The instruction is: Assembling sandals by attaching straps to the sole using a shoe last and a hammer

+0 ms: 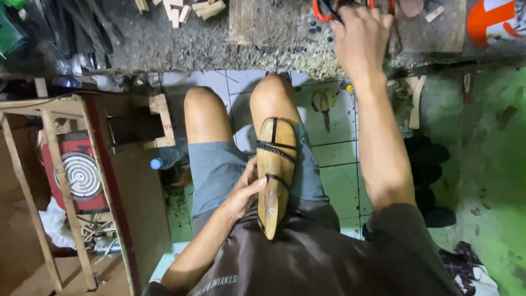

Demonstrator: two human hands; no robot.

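The left hand (245, 192) curls its fingers around the wooden shoe form (275, 172) lying along the right thigh with black straps (276, 149) already across it, while the right hand (359, 38) reaches to the workbench's (274, 46) near edge, fingers closing by orange-handled scissors (323, 11), grip unclear.

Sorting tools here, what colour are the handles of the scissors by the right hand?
Orange-red scissor handles, head view.

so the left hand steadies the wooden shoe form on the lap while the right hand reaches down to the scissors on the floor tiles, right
Not quite. In the head view the right hand reaches up to the red-handled tool on the workbench, not the scissors on the floor tiles. The left hand does steady the wooden shoe form on the lap.
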